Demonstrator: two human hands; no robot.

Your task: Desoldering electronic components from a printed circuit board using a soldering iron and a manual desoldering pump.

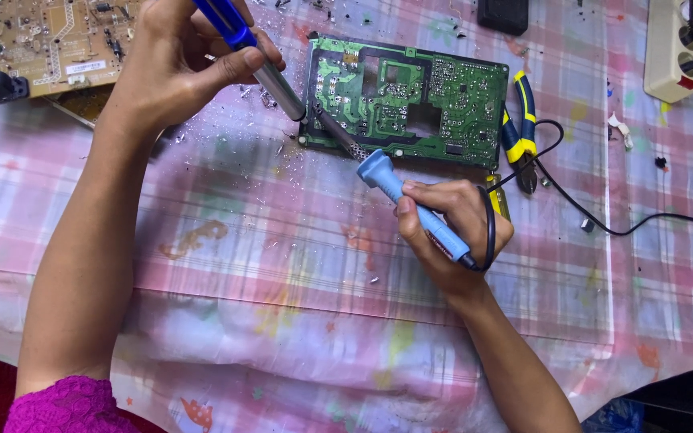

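The right hand (451,232) is wrapped pen-fashion around the pale blue plastic handle of a soldering iron (411,204), its dark metal tip slanting up to the lower left edge of a green circuit board (407,100). The left hand (178,68) grips a desoldering pump (262,56), a blue tube with a smooth silver barrel, thumb pressed along its side; its nozzle meets the board's left edge just beside the iron's tip. The board is flat and rectangular with cut-out windows and lies near the table's far edge, on a soft, creased pink plaid cloth (282,265) speckled with metal scraps. Yellow-and-blue pliers (520,128) lie against the board's right side, crossed by the iron's thin black cord (603,224). A tan board (34,36) sits at the far left corner, a white power strip (671,48) at the far right.
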